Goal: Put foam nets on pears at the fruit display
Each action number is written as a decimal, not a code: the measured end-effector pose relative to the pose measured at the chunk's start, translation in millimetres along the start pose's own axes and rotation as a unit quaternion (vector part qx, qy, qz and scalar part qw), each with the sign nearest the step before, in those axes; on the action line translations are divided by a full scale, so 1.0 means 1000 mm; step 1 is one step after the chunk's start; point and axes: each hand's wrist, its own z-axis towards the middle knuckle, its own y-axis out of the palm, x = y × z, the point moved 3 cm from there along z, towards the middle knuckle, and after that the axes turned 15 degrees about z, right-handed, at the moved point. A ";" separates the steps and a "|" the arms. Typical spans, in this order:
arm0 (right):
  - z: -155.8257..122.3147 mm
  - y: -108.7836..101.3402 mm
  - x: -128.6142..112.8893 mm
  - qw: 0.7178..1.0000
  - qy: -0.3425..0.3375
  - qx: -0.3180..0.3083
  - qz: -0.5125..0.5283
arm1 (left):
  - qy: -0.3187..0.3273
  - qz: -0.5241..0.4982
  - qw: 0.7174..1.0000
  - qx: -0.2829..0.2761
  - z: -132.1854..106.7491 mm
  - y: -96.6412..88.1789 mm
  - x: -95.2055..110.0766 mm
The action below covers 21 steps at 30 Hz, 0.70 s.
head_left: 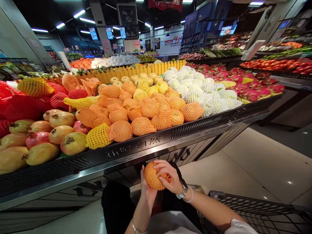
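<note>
My two hands hold one round fruit wrapped in an orange foam net point(153, 175) low in front of me, below the edge of the produce stand point(136, 148). My left hand point(145, 191) cups it from beneath and behind. My right hand point(170, 177), with a watch and a bracelet on the wrist, lies over its top and right side, fingers curled round it. On the stand above lies a pile of the same orange-netted fruit point(143, 110).
Mangoes point(41, 136) lie at the left, white-netted fruit point(202, 89) and dragon fruit point(246, 84) at the right, yellow pears point(136, 78) behind. A black wire shopping cart point(263, 211) stands at the lower right. Tiled floor stretches to the right.
</note>
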 end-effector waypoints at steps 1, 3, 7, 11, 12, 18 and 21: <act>-0.002 0.002 -0.001 1.000 -0.025 -0.010 -0.015 | -0.008 -0.011 1.000 0.011 0.000 -0.002 0.000; -0.007 0.005 0.000 0.999 -0.028 -0.022 -0.035 | -0.029 -0.040 0.998 0.046 -0.001 -0.004 0.002; -0.020 0.011 0.009 0.996 0.049 -0.061 -0.047 | -0.027 -0.027 0.993 0.107 -0.009 0.002 0.015; -0.029 0.011 0.029 0.994 0.107 -0.014 -0.025 | 0.040 0.086 0.986 0.138 -0.017 0.007 0.021; -0.030 0.009 0.036 0.993 0.117 0.021 0.002 | 0.085 0.115 0.983 0.119 -0.019 0.009 0.021; -0.011 -0.026 0.036 0.966 0.088 0.197 0.142 | 0.216 0.214 0.948 -0.090 -0.026 0.016 0.034; 0.030 -0.066 0.003 0.952 0.055 0.299 0.031 | 0.324 0.233 0.916 -0.029 -0.027 -0.004 0.067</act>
